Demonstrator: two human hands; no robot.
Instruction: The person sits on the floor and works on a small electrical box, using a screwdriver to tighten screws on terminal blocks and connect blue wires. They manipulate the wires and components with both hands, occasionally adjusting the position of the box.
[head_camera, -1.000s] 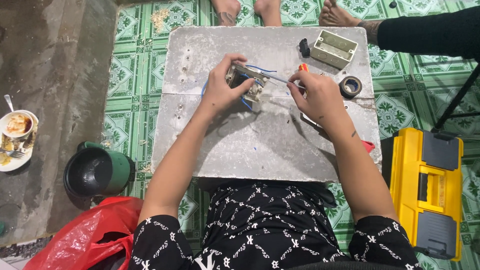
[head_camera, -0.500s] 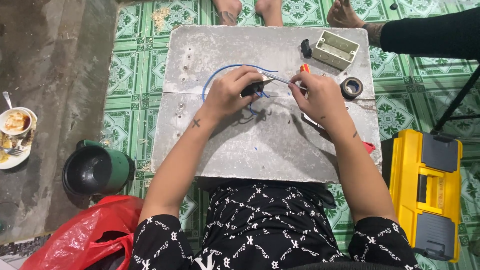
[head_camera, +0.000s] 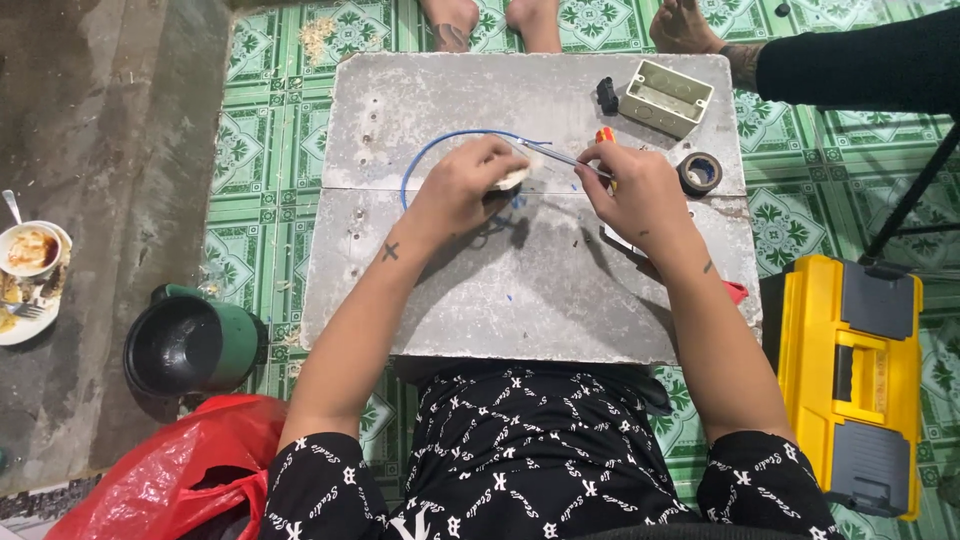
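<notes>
I sit on a floor of green patterned tiles (head_camera: 260, 160) with a bare grey strip of concrete along its left edge, a grey slab surface (head_camera: 520, 290) across my lap. Far left on the concrete lies a white plate (head_camera: 30, 290) with food scraps, a small bowl and a fork. Nearer me stands a green pot (head_camera: 190, 345) with a dark inside, and below it a crumpled red plastic bag (head_camera: 170, 475). On the surface, a blue wire (head_camera: 425, 160) loops up and round from my left hand (head_camera: 465, 190), which is curled shut over a small pale fitting (head_camera: 515, 178); only its edge shows past my fingers, near the middle of the surface. Just right of it, my right hand (head_camera: 640, 195) pinches a screwdriver (head_camera: 570, 160), its thin metal shaft slanting left to meet the fitting, its orange and red handle end poking out above my fingers. Behind my hands, toward the far edge, a small black piece (head_camera: 606, 95) lies beside an open pale plastic junction box (head_camera: 667, 97), and a roll of black tape (head_camera: 699, 172) sits near the right edge, close to my right hand. Something red (head_camera: 735, 292) peeks out under my right forearm; I cannot tell what it is. On the floor at right stands a yellow toolbox (head_camera: 850, 380) with grey latches. Beyond the surface, other people's bare feet (head_camera: 490, 20) rest on the tiles, and a black sleeve (head_camera: 860, 65) reaches in from the right.
</notes>
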